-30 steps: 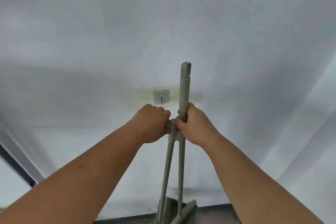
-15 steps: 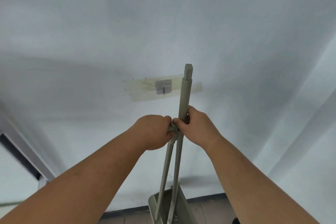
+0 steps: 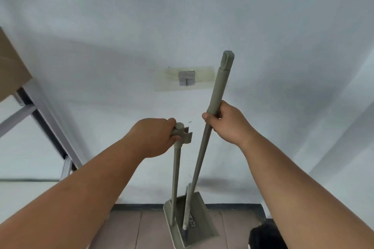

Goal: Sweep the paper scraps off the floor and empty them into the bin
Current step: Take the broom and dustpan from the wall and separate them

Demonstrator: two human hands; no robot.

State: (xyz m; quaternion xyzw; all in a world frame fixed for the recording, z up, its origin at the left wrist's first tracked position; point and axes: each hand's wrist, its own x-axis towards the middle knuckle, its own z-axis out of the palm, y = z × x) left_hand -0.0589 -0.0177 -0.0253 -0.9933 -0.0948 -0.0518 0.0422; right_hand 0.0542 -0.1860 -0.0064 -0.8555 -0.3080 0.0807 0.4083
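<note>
My left hand [image 3: 155,136] grips the top of the grey-green dustpan handle [image 3: 175,174], beside its open clip. The upright dustpan [image 3: 200,226] stands on the floor against the wall. My right hand [image 3: 228,122] holds the matching broom handle [image 3: 219,87], tilted to the right and apart from the clip. The broom's lower end [image 3: 185,228] sits inside the dustpan. No paper scraps or bin show clearly.
A white wall fills most of the view, with a taped hook [image 3: 186,79] on it. A metal rack frame [image 3: 42,119] with a cardboard box [image 3: 10,66] stands at left. Brown floor tiles [image 3: 125,230] lie below; a dark object [image 3: 265,238] sits at bottom right.
The broom handle has come out of the dustpan's clip and swung right with my right hand. My hands have moved apart, and the view has tilted down to show the floor.
</note>
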